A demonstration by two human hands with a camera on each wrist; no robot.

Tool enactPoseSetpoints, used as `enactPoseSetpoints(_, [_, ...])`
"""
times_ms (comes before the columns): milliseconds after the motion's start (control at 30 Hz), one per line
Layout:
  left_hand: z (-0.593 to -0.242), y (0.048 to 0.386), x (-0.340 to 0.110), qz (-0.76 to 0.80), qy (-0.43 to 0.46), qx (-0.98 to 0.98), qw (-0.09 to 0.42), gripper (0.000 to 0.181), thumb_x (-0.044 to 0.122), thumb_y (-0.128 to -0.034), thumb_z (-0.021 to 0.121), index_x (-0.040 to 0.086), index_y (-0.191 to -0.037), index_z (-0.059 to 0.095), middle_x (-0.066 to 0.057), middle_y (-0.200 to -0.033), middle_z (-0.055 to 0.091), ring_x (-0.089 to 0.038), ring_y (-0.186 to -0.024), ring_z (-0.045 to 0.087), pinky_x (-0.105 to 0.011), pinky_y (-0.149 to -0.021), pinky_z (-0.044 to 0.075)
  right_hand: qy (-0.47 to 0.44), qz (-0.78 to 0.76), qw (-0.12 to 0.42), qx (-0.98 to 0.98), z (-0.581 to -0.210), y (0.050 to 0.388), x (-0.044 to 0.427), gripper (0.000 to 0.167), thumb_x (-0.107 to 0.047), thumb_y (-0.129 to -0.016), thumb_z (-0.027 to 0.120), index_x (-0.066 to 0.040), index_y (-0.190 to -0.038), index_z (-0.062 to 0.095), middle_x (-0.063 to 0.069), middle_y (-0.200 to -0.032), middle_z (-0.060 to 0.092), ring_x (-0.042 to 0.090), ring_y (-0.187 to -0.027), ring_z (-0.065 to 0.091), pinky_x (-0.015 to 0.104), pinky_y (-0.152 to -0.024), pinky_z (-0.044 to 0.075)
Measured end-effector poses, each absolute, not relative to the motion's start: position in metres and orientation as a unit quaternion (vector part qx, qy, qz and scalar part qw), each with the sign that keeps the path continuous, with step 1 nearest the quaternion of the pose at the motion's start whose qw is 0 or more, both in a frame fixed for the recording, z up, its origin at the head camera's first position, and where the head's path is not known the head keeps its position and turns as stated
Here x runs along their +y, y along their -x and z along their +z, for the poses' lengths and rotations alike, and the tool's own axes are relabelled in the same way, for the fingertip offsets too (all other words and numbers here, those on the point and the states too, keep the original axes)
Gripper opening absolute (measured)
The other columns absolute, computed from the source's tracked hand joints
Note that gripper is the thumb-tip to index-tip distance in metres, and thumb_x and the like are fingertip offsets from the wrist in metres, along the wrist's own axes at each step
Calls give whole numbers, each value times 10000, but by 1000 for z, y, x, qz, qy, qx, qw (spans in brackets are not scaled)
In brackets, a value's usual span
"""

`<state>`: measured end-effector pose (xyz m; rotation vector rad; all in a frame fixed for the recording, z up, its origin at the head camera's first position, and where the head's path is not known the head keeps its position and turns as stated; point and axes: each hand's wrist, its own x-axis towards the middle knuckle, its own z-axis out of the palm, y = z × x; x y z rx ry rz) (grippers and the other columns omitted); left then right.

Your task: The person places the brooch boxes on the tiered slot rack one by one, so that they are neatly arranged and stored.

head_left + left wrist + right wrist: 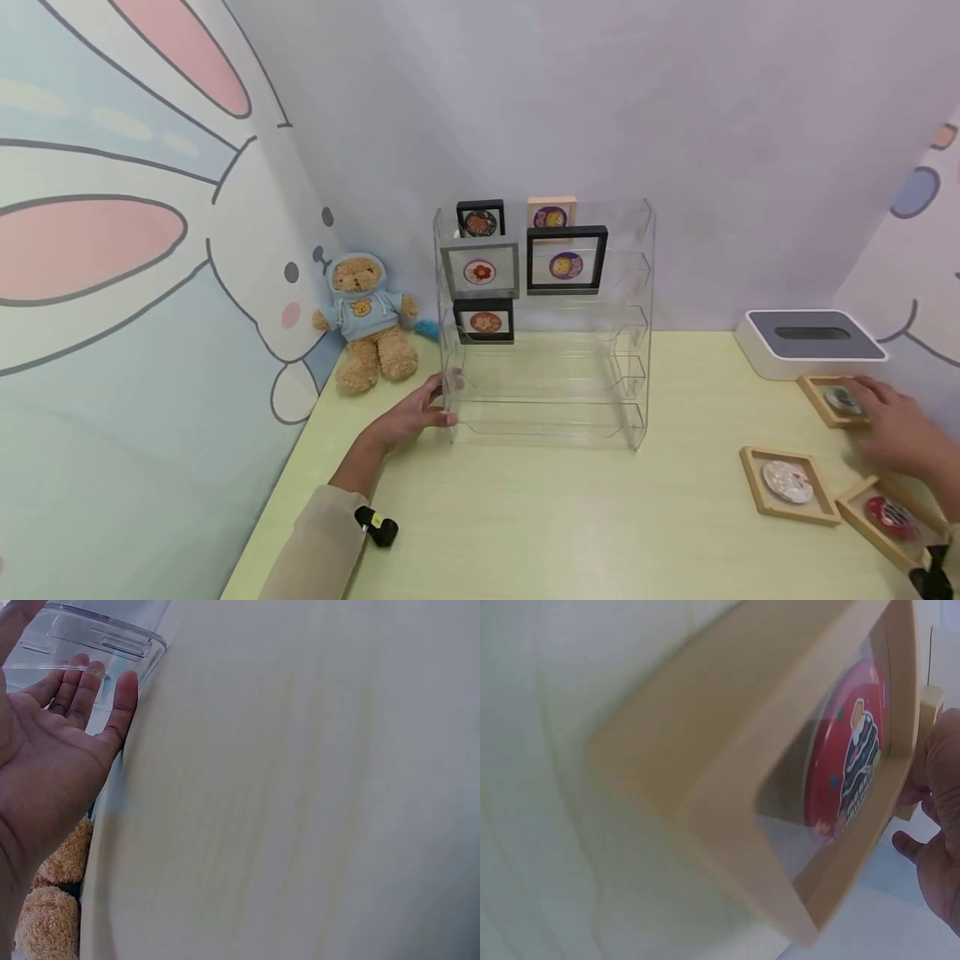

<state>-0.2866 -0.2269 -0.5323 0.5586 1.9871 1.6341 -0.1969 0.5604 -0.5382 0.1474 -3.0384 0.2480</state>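
Observation:
A clear tiered acrylic rack [555,408] stands on the table with several small framed pieces on its upper tiers. My left hand [412,412] touches its left side panel, thumb and fingertips spread apart. In the left wrist view, the fingers of my left hand [60,742] look loosely extended against the clear plastic. At the right, my right hand [903,429] reaches over a light-wood frame [819,402] with a dark badge. In the right wrist view, my right hand [941,810] has fingers at that far frame [930,705], thumb apart from it. Its fingertips are partly hidden.
Nearer lie a wooden frame with a pale badge [787,485] and another with a red badge [892,517], close under my right wrist. A white-and-grey tissue box [772,358] sits behind them. A teddy bear [367,325] leans at the wall, left of the rack.

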Motion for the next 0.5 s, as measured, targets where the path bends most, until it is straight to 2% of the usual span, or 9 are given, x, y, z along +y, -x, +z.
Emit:
enactPoseSetpoints(100, [-532,286,-227,599,-203,731,255,957,281,-1022,806,240,-1766,206,-104,-1807,258,-379,-1680,234,-584,-1286,322,-40,79,30,-996,-536,197,556,1239,-42,-700,807,50,-1715,103,479,-1673,104,790,-1262,266,920,-971,350])
enactPoseSetpoints(233, [-532,288,-227,602,-199,730,254,950,255,-1022,801,234,-1765,209,-117,-1801,261,-388,-1671,242,-572,-1285,319,-14,70,10,-997,-531,198,549,1252,-90,-726,829,-3,-1733,90,456,-1691,76,776,-1235,248,918,-918,402])
enactPoseSetpoints(367, [-532,288,-227,602,-202,730,253,942,222,-1027,786,217,-1767,201,-132,-1803,255,-399,-1674,233,-581,-1289,305,11,70,-11,-997,-526,198,545,1216,-100,-736,815,4,-1718,104,472,-1601,140,758,-1162,252,904,-823,428])
enactPoseSetpoints(500, [-531,287,-228,598,-208,732,252,940,220,-1035,782,207,-1769,195,-140,-1803,255,-407,-1673,236,-562,-1281,318,29,79,-27,-996,-523,197,541,1106,-121,-749,791,57,-1656,182,468,-1479,157,735,-1150,206,916,-802,367])
